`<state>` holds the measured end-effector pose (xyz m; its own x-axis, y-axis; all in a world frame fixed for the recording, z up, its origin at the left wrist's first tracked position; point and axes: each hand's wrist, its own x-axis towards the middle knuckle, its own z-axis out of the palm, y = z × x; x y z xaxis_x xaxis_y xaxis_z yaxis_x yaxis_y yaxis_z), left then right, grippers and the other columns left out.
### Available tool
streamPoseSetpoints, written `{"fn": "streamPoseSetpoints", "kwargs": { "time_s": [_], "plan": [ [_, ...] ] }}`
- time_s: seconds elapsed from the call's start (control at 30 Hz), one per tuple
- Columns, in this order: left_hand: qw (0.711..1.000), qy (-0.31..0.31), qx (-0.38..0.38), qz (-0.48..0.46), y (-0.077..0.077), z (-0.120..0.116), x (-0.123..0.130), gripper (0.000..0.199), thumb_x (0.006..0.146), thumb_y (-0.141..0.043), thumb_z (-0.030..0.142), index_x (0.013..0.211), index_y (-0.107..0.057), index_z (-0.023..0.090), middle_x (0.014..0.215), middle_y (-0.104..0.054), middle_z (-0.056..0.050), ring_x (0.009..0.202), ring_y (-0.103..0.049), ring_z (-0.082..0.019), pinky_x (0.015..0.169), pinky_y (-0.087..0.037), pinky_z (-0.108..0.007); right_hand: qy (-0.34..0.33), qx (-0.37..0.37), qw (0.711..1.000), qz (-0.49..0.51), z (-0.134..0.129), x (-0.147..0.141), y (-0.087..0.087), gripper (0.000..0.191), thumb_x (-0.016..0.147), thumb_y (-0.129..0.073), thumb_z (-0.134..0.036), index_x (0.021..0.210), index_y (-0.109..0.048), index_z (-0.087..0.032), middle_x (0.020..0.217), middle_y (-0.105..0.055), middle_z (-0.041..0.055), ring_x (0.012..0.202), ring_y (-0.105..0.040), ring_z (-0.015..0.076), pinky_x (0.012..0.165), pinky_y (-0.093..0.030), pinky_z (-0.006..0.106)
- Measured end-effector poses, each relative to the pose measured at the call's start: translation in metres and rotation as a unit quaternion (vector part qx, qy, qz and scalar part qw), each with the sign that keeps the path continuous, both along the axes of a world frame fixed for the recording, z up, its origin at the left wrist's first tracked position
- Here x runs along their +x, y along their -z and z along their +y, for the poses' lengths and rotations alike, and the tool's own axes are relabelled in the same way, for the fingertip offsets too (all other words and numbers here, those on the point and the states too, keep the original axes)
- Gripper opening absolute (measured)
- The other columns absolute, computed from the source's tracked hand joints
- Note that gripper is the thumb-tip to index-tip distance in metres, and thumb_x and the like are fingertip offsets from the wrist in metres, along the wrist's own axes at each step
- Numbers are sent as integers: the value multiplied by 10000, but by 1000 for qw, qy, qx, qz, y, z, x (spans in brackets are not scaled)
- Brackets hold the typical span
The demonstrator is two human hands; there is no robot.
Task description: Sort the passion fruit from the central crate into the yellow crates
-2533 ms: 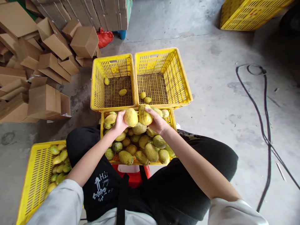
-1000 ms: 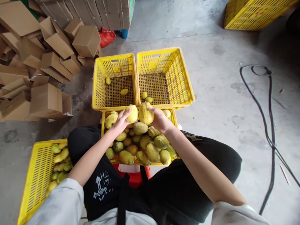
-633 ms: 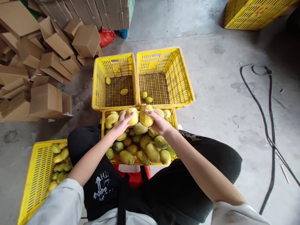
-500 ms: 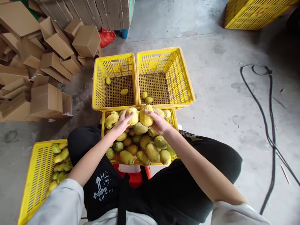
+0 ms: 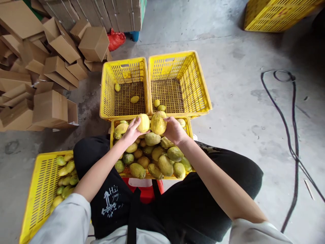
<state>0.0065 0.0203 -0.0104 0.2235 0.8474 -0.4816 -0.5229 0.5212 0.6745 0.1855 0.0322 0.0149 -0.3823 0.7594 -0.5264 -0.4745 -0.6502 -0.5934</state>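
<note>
Both hands are raised over a yellow crate (image 5: pixel 189 128) heaped with yellow-green fruits (image 5: pixel 165 165). My left hand (image 5: pixel 132 132) is closed around a round yellow fruit (image 5: pixel 143 123). Beside it, my right hand (image 5: pixel 175 130) grips a larger, bumpy yellow fruit (image 5: pixel 158 123). The two held fruits are side by side with a narrow gap between them. Just beyond stand two yellow crates: the left one (image 5: pixel 104 88) has two fruits on its bottom, and the right one (image 5: pixel 201 88) has two small fruits near its front left corner.
Another yellow crate (image 5: pixel 38 189) with green-yellow fruits stands at the lower left. Cardboard boxes (image 5: pixel 50 108) are piled at the left, near a red bag (image 5: pixel 116 39). A black cable (image 5: pixel 294 135) lies on the floor at the right, and a yellow crate (image 5: pixel 276 17) stands at the top right.
The fruit in my right hand has turned, and my right thumb has shifted to its side. The fruit in my left hand also shows a slightly different face.
</note>
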Motion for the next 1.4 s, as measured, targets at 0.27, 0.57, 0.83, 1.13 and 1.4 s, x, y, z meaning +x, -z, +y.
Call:
{"fn": "streamPoseSetpoints", "kwargs": {
  "time_s": [0.27,0.57,0.83,1.13,1.4],
  "plan": [
    [999,17,6,36,3,-2,0,341,710,-731,326,993,-593,196,1024,-646,-57,1008,-614,-238,855,-540,-428,20,8,1000,-6,-3,-4,10,177,688,-665,-346,821,-616,-240,816,-695,32,949,-631,255,814,-518,361],
    [998,25,-9,57,3,-3,4,331,724,-702,345,988,-558,207,1069,-646,-64,1005,-619,-240,811,-551,-394,35,12,999,-32,-8,-7,9,293,635,-744,-310,879,-590,-263,792,-673,3,912,-635,243,783,-517,354],
    [997,-13,-69,-11,-1,1,4,168,810,-480,276,940,-530,182,986,-650,-45,1062,-592,-224,884,-521,-417,42,18,998,-39,-4,-4,13,213,688,-714,-344,843,-592,-264,832,-683,8,921,-630,239,814,-506,362],
    [999,-4,-15,45,-3,0,1,273,729,-666,299,924,-492,221,1032,-612,-16,1010,-601,-210,829,-532,-420,19,-46,999,-3,0,-1,4,334,630,-535,-351,943,-593,-248,817,-696,27,958,-642,282,825,-523,408],
    [997,-2,10,72,-6,0,-1,359,701,-718,307,938,-456,244,1014,-605,-9,928,-624,-215,726,-555,-419,29,-4,999,-21,-3,-3,8,211,669,-648,-306,867,-603,-247,811,-706,35,969,-635,264,819,-519,367]
  ]
}}
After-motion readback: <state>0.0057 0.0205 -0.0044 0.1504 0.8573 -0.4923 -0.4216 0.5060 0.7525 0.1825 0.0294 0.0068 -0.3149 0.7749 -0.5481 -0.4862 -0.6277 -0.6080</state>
